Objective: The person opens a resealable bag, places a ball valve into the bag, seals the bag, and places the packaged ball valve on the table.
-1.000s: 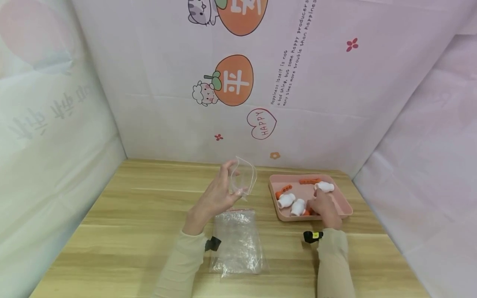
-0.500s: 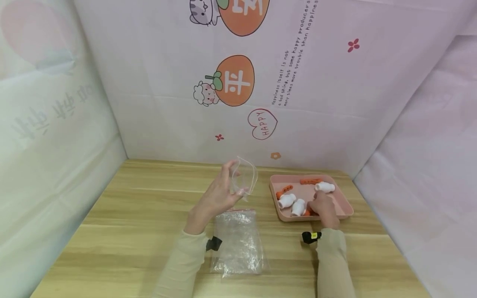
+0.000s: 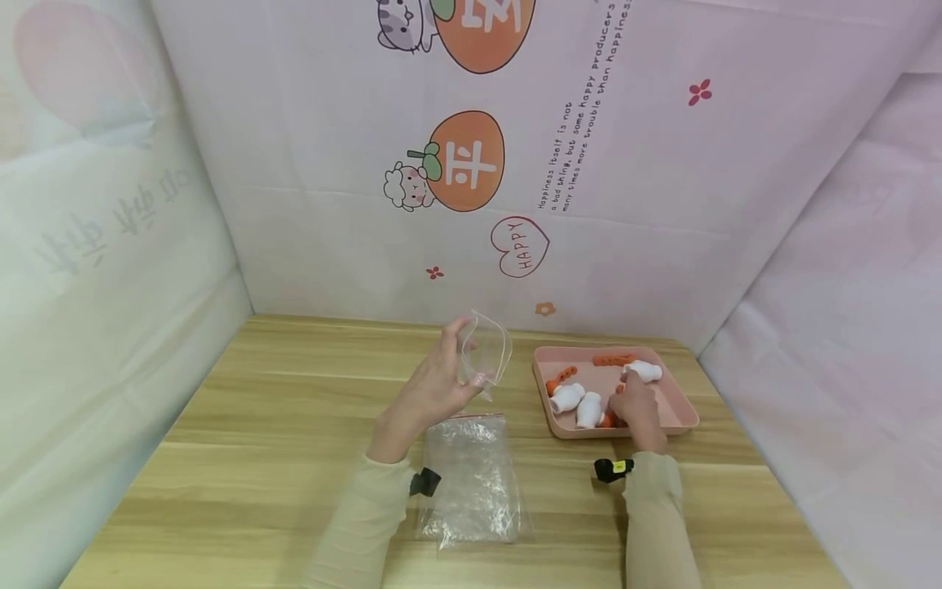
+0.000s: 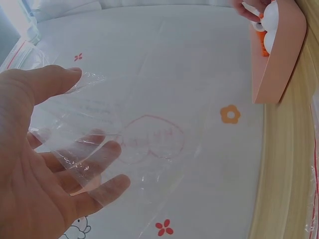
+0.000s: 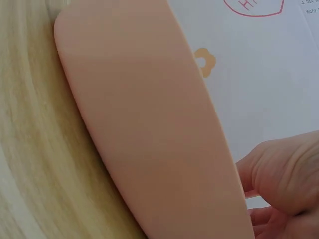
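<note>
My left hand (image 3: 436,380) holds a clear plastic bag (image 3: 487,350) above the table, thumb and fingers spread at its side and its mouth gaping. In the left wrist view the thumb lies along one edge of the bag (image 4: 149,144), with several fingers showing through the film. My right hand (image 3: 637,411) reaches down into the pink tray (image 3: 675,401). Its fingertips are by a white bulb-shaped piece (image 3: 643,371) and a bit of orange. Whether they grip anything is unclear; the tray wall (image 5: 144,114) hides them in the right wrist view.
Other white pieces (image 3: 567,398) and orange pieces with holes (image 3: 613,360) lie in the tray. Flat clear plastic bags (image 3: 471,483) with a red strip lie on the wooden table (image 3: 243,458) between the arms. Printed white cloth (image 3: 331,245) stands behind and at both sides.
My right fingers shift slightly within the tray, and a bit of orange now shows by them. The left hand and its bag keep their pose.
</note>
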Demonstrator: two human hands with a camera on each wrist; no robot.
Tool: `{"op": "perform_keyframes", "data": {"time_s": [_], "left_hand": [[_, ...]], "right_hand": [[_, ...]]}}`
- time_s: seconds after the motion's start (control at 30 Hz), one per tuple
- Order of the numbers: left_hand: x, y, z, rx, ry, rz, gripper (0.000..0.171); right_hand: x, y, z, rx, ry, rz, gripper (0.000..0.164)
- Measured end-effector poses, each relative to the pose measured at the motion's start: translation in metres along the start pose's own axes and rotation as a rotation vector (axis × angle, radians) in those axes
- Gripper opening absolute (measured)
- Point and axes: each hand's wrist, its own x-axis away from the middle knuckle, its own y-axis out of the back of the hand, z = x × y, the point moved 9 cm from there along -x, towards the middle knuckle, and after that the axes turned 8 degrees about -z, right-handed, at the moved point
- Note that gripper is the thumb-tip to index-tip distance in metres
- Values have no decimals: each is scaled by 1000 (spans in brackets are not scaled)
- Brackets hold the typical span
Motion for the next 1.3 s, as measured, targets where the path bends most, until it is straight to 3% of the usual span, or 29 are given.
{"op": "perform_keyframes", "data": {"time_s": [0.23,0.4,0.57,0.73,0.93,1.17,1.3], "left_hand": [[1,1,0,-1,10,-4,85],[2,0,1,4,24,9,86],[1,0,1,12,28,10,86],[2,-1,2,16,45,25,87],[1,1,3,11,54,15,88],[1,4,2,21,33,-3,87],[1,4,1,11,18,-1,87]], "right_hand": [[-2,4,4,-30,-4,-100,51],[0,16,10,-35,52,-294,30],[5,30,16,-71,91,-478,23],[8,34,18,-107,127,-527,24],[11,37,30,-192,266,-583,22],[24,54,51,-305,502,-787,21],[33,67,63,-349,556,-849,21]]}}
